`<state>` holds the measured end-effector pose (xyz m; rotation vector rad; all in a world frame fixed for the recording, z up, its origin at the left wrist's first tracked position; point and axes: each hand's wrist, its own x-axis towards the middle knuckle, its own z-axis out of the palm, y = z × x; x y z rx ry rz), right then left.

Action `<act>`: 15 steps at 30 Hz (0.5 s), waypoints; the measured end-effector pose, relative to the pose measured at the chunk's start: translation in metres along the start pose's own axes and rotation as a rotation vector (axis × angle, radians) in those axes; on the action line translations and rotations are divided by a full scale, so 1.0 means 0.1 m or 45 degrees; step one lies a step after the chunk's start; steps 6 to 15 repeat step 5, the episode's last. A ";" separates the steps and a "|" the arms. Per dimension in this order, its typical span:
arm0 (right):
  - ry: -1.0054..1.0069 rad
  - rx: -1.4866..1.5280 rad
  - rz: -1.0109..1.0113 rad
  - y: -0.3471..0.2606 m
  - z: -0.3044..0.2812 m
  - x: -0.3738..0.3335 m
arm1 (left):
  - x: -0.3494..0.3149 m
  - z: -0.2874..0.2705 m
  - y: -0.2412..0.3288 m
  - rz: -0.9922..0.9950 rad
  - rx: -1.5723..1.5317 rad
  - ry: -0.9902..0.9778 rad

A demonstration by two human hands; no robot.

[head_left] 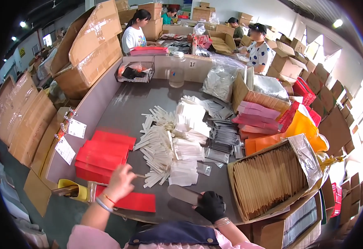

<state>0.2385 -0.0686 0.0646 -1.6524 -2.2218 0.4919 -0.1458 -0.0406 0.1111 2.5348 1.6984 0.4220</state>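
- Your right hand, in a black glove, grips the near end of a flat grey strip; its long axis runs up and left, away from the hand.
- Your left hand rests with loosely curled fingers on the near corner of the red envelope stack; whether it grasps one, you cannot tell.
- One red envelope lies flat between both hands, at the table edge.
- Beyond lie white packet piles; the box of brown sticks bounds your right.
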 end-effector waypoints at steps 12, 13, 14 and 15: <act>-0.045 0.054 -0.001 -0.07 0.01 0.00 | -0.29 0.40 0.50 0.255 -0.187 -0.433; -0.045 0.054 -0.001 -0.07 0.01 0.00 | -0.29 0.40 0.50 0.255 -0.187 -0.433; -0.045 0.054 -0.001 -0.07 0.01 0.00 | -0.29 0.40 0.50 0.255 -0.187 -0.433; -0.045 0.054 -0.001 -0.07 0.01 0.00 | -0.29 0.40 0.50 0.255 -0.187 -0.433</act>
